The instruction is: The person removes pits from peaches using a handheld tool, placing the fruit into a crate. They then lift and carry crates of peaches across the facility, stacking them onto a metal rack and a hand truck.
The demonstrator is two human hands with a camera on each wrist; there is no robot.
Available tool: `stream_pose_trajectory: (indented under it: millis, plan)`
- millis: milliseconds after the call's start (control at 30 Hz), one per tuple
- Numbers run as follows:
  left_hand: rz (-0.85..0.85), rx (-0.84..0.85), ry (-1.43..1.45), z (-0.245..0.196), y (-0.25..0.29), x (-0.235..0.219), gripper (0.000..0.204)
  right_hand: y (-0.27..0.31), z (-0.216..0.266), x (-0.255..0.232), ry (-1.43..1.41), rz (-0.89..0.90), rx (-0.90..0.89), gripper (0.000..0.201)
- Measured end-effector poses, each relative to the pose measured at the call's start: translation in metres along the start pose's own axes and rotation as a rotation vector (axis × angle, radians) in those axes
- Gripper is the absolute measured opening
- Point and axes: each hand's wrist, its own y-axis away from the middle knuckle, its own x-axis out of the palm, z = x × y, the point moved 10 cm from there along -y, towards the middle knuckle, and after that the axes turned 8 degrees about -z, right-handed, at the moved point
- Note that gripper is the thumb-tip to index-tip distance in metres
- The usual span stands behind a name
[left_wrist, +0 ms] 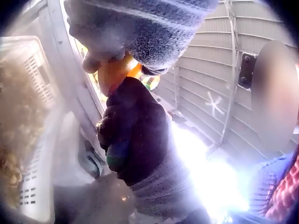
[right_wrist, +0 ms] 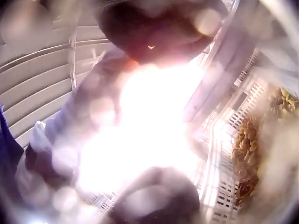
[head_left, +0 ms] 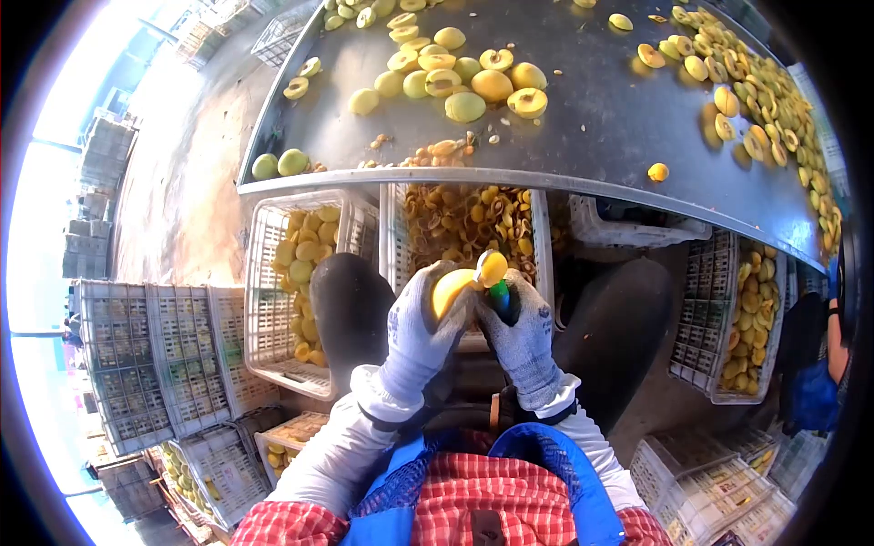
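Over the lap, my gloved left hand (head_left: 421, 318) grips a smooth yellow peach (head_left: 452, 288), its fingers curled round the fruit. My right hand (head_left: 523, 332), also gloved, is right beside it and holds a small tool with a green handle (head_left: 499, 293). A smaller rounded yellow piece (head_left: 492, 267) sits at the tool's metal end, just above the handle. In the left wrist view the peach (left_wrist: 112, 77) shows orange-yellow between the two gloves. Strong glare washes out most of the right wrist view and hides the work there.
Ahead stands a metal table (head_left: 601, 127) bearing halved and whole peaches. Beneath its edge, a crate (head_left: 543, 237) holds peelings and scraps. Crates of fruit stand to the left (head_left: 259, 300) and right (head_left: 706, 318). Stacked crates (head_left: 114, 364) rise at far left. Another person's arm (head_left: 835, 341) shows at far right.
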Motion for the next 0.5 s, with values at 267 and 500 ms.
stream_pose_trajectory:
  millis: [267, 500]
  plan:
    - [-0.342, -0.080, 0.109, 0.068, -0.018, -0.113, 0.030, 0.010, -0.099, -0.004, -0.403, -0.031, 0.716, 0.006]
    - [0.051, 0.332, -0.731, 0.066, -0.175, -0.091, 0.047, 0.014, -0.115, 0.036, -0.267, 0.151, 0.599, 0.032]
